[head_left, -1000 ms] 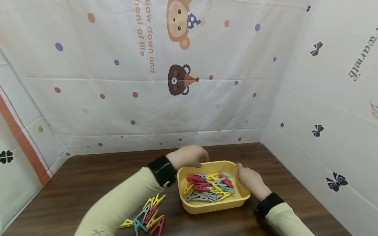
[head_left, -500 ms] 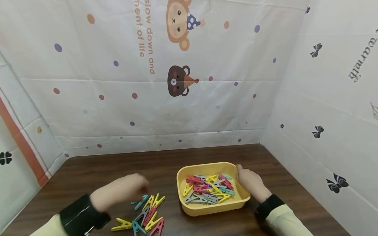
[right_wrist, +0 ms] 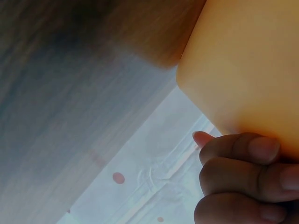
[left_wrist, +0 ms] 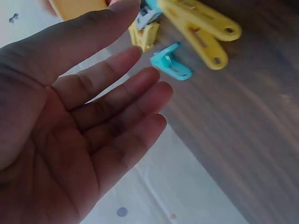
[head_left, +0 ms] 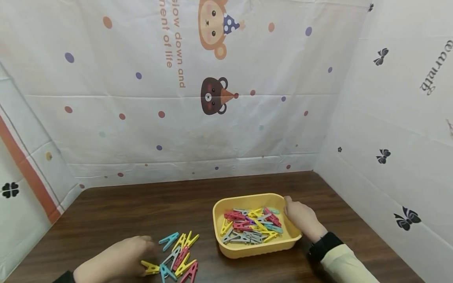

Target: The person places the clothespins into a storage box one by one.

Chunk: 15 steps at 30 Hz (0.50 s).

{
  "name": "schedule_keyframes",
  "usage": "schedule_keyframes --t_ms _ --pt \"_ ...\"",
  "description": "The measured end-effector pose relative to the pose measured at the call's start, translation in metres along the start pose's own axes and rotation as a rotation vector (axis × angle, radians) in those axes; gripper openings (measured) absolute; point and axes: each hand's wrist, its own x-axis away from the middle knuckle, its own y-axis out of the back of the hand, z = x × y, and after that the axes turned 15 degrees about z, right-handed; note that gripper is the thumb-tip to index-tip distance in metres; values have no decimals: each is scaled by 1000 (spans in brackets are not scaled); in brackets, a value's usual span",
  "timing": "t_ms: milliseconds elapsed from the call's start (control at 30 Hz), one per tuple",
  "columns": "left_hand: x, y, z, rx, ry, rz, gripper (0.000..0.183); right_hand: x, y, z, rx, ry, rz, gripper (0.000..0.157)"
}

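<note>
In the head view my left hand (head_left: 118, 257) is over the table's near left, its fingertips beside a yellow clothespin (head_left: 151, 268). The left wrist view shows its palm (left_wrist: 60, 149) with loosely bent fingers and nothing in them; a yellow clothespin (left_wrist: 201, 21) lies past the thumb. Several more clothespins lie in a loose pile, including a blue one (head_left: 169, 240) and a pink one (head_left: 181, 258). My right hand (head_left: 303, 218) grips the right side of a yellow plastic basket (head_left: 256, 251), fingers curled against its outer wall (right_wrist: 252, 65). Inside it are many-coloured clothespins (head_left: 244, 226).
The brown wood-grain table (head_left: 141, 208) carries both the pile and the basket. White printed cloth (head_left: 184, 137) hangs behind the table, and more cloth (head_left: 371, 129) stands along the right side.
My left hand has moved from above the basket's far left corner leftward and nearer, down to the pile. The right hand and basket have stayed in place.
</note>
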Motion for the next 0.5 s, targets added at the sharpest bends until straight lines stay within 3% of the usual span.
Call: schedule_keyframes --t_ms 267,500 --pt "11 -15 -11 -5 -85 -67 13 -1 -2 -3 10 11 -2 34" --pt "9 -22 -11 -47 -89 -108 13 -4 -2 -3 5 8 11 39"
